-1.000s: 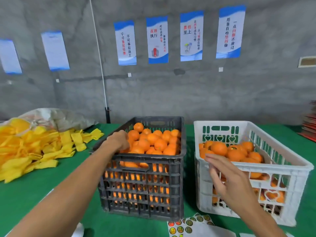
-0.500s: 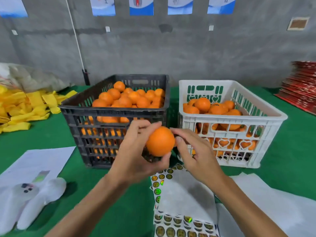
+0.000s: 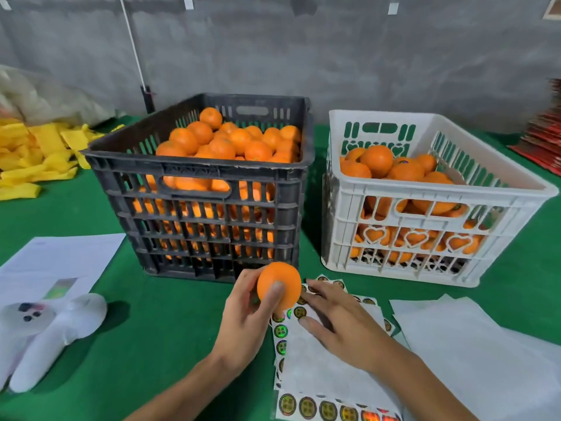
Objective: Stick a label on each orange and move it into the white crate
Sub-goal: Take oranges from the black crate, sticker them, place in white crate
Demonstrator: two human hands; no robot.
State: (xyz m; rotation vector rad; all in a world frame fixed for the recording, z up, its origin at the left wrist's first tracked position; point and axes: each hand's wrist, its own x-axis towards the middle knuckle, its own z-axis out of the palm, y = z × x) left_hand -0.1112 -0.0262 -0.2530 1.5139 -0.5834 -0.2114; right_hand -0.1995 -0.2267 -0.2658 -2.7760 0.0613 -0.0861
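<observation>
My left hand [image 3: 246,323] grips one orange [image 3: 278,287] low over the table, just in front of the black crate [image 3: 200,171], which is heaped with oranges. My right hand [image 3: 337,323] lies flat with spread fingers on a sheet of round shiny labels [image 3: 306,360], its fingertips by the stickers at the sheet's top left, right beside the held orange. The white crate [image 3: 425,192] stands to the right of the black one and holds several oranges, some with a label.
More label sheets [image 3: 328,410] lie at the near edge, with white backing papers [image 3: 473,344] to the right. A white paper [image 3: 57,259] and white gloves [image 3: 45,332] lie at left. Yellow foam nets [image 3: 36,156] are piled far left, red cartons [image 3: 546,141] far right.
My left hand took an orange out of the black crate and brought it down near the label sheet. My right hand left the white crate's rim and dropped onto the labels.
</observation>
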